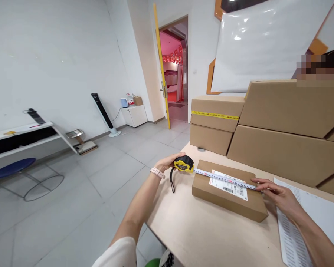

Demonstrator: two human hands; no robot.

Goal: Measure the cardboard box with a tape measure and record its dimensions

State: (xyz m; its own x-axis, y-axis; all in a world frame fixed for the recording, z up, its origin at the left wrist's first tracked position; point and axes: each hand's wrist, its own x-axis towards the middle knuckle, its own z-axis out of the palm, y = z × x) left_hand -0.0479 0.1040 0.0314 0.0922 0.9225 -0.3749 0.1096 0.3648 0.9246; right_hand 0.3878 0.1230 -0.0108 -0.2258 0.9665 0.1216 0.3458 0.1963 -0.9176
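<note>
Blade point(225, 178) was drawn across the box point(225, 200) top: a length was being taken.
Tape measure point(184, 163) was clasped shut in the left hand point(169, 161); the blade tip was pinched by the right hand point(280, 193). The box was laid on the table point(206, 237) between both grips. A reading was judged to need a taut, flat blade. The hook was hidden under fingertips and the digits were unreadable.

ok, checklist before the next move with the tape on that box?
1. Left hand holds tape measure case at the small box left end: ok.
2. Right hand on tape blade at the right end: ok.
3. Blade lies flat over the box top, across its label: ok.
4. Blade square to box edges: cannot tell.
5. Blade figures legible: cannot tell, too small.
6. Box sits flat on table: ok.
</note>
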